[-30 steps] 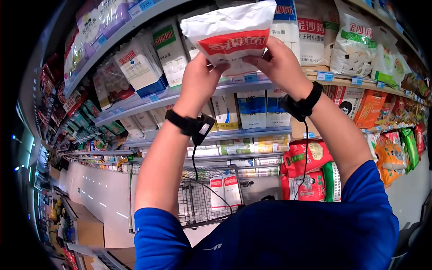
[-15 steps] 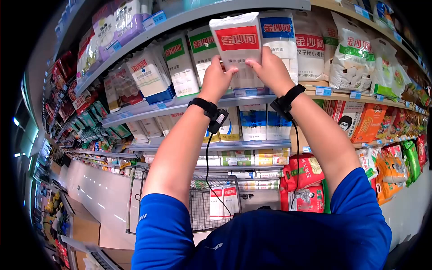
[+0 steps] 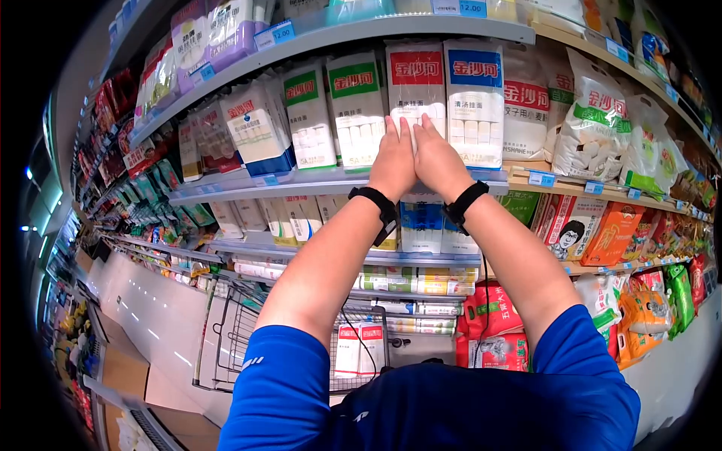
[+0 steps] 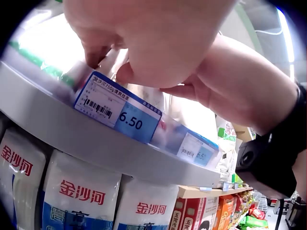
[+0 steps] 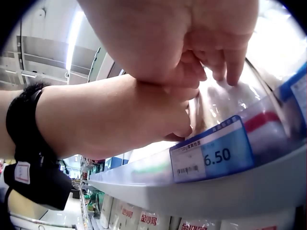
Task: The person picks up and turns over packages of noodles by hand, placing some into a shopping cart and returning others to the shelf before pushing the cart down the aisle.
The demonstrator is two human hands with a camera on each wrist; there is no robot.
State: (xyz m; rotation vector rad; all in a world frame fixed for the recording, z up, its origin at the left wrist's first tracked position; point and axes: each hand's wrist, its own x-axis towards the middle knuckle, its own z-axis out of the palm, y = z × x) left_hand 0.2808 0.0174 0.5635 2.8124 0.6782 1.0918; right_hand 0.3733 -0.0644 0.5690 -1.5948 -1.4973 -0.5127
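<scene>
A white noodle pack with a red label stands upright on the middle shelf. My left hand and right hand lie side by side against its lower front, fingers extended upward on the wrapper. A green-label pack is close on the left, a blue-label pack on the right. In the left wrist view, the left hand is just above a 6.50 price tag. The right wrist view shows the right hand with its fingertips at the clear wrapping.
Below me stands a wire shopping cart with two red-and-white packs in it. Red rice bags lie beside the cart. Large flour bags fill the shelf to the right. An upper shelf edge overhangs the packs.
The red-label noodle pack, earlier held up between both hands, has moved back onto the shelf between its neighbours. Both hands have released their grip, come together and now press its front.
</scene>
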